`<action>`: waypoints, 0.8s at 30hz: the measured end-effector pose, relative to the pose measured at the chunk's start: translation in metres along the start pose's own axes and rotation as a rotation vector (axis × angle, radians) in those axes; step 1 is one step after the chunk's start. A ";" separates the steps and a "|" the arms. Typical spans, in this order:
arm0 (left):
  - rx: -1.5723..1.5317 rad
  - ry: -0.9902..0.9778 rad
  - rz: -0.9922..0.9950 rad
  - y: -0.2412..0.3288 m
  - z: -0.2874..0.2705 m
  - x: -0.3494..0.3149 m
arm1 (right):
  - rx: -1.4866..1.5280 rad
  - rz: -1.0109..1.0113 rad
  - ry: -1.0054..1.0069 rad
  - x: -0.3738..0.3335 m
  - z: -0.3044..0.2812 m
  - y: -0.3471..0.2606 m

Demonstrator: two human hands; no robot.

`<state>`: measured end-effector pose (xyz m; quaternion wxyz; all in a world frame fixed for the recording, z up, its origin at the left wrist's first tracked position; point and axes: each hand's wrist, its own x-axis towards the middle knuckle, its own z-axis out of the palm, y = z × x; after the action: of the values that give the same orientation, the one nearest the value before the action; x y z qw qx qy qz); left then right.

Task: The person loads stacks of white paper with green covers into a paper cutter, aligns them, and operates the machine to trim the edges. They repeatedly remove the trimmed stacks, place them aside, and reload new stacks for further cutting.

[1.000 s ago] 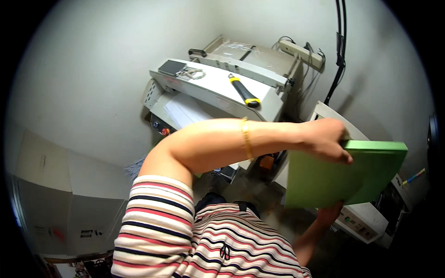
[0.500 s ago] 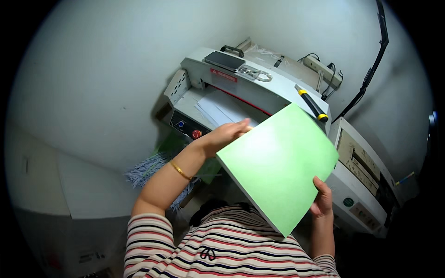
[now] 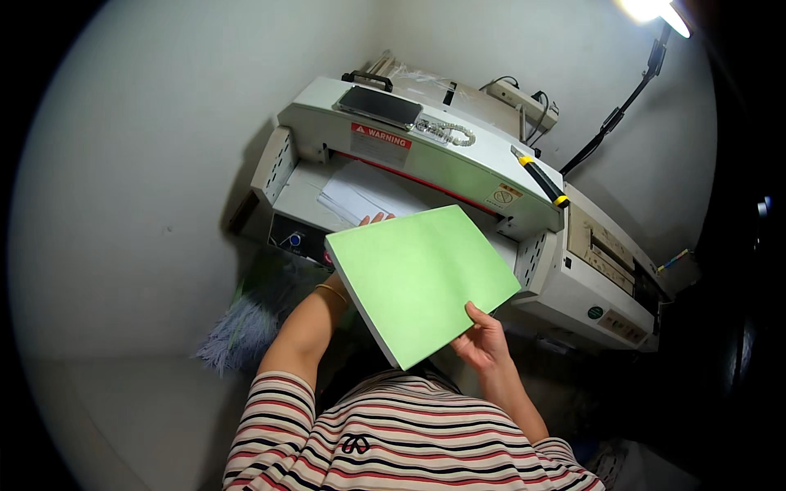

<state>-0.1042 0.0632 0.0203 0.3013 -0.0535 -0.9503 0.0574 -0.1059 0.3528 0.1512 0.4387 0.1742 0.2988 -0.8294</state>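
Observation:
A thick block with a smooth light-green cover [image 3: 426, 282], like a book, is tilted in front of me. On its near right edge my right hand [image 3: 486, 342] is closed, thumb on top and fingers underneath. My left hand [image 3: 377, 219] is mostly hidden under the block. Only its outstretched, slightly spread fingertips show past the far left edge, beside loose white paper sheets [image 3: 360, 190]. Whether these fingertips touch the sheets I cannot tell. The sheets lie on the bed of a grey-white paper cutting machine [image 3: 307, 196].
On the machine's top lie a dark phone [image 3: 379, 106], a beaded bracelet [image 3: 457, 133] and a yellow-and-black utility knife [image 3: 540, 176]. Paper shreds [image 3: 237, 334] hang at lower left. Another machine [image 3: 602, 262] stands at right. A lit lamp [image 3: 655, 10] is at upper right.
The green block has moved left and slid over my left hand, whose back and thumb were visible before. My right hand moved left with the block. The view has shifted, bringing the lamp in.

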 end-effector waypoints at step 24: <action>-0.454 -0.455 -0.263 0.035 0.020 0.040 | 0.234 -0.143 0.114 0.210 0.057 -0.013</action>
<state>-0.1456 0.1018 0.0220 0.0670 0.0180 -0.9804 -0.1843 -0.2344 0.1899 0.0833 0.3377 0.2495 0.2361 -0.8764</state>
